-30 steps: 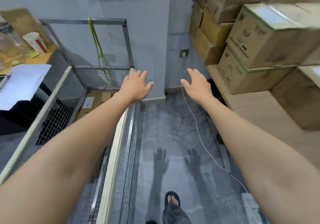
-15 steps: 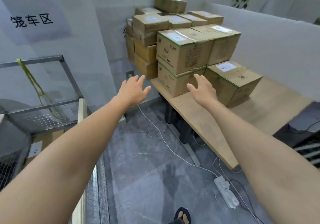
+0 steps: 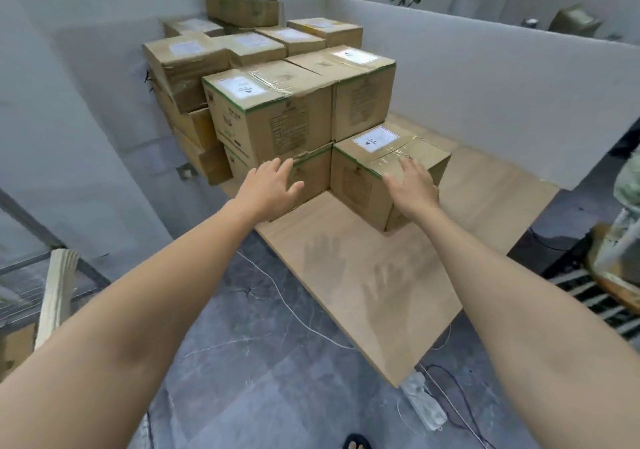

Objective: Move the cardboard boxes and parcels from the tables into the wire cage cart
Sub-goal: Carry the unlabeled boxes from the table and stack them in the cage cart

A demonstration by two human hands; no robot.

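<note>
- Box [image 3: 358,185] to take: low carton at the front of the stack, on table [image 3: 363,282], right under and just past the R hand [image 3: 412,188] fingertips. Its near corner sits between the two hands.
- R hand: fingers straight and spread apart, gripping nothing. Tips are over the box's top front edge; touching or hovering, can't tell.
- L hand [image 3: 273,185]: fingers also straight and apart, empty. Tips are in front of the lower stack box [image 3: 313,180], just left of the target.
- Handling (est.): corrugated, taped shut, stiff walls, square edges. Weight unknown, so treat as heavy till it lifts. Bare card looks dry and grippy; the tape strip on top is prob. slicker.
- Hold: L palm on the free face nearest the L fingers, R palm on the hidden face beyond the R fingertips, fingers hooked under the bottom edges.
- Back face appears tight vs the stack, so prob. slide it toward the wrists first.
- Don't lift by flaps or tape.
- Upper box [image 3: 270,112] stands just beyond the L fingertips; avoid nudging it.
- Cart [image 3: 20,296]: well back of the L wrist, at the far L edge of view.
</note>
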